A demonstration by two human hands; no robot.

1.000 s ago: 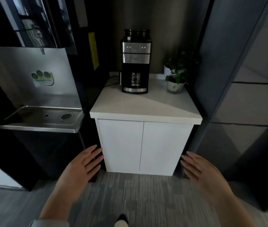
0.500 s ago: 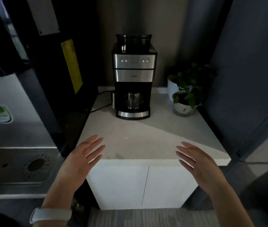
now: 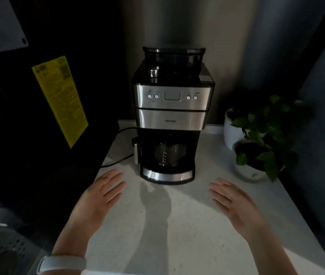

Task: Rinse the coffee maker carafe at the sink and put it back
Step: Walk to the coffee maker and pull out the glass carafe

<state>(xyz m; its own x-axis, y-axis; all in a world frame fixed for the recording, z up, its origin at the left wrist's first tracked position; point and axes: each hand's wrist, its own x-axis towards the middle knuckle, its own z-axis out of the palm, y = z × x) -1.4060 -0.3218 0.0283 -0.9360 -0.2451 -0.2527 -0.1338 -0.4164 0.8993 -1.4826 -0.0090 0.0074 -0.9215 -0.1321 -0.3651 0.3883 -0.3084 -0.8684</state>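
The clear glass carafe (image 3: 170, 154) sits in the black-and-steel coffee maker (image 3: 171, 116) at the back edge of the pale speckled surface (image 3: 177, 225). Both the left hand (image 3: 96, 203) and right hand (image 3: 235, 205) hover empty, fingers spread, just before it. Potted green plants (image 3: 264, 135) crowd the right back corner; a black cord (image 3: 122, 158) trails left.

Black-and-silver coffee maker (image 3: 172, 116), clear glass carafe (image 3: 168, 155) with white markings, speckled off-white countertop (image 3: 177, 225), yellow label (image 3: 60, 100), green-leaved plant (image 3: 266, 132) in white pots.
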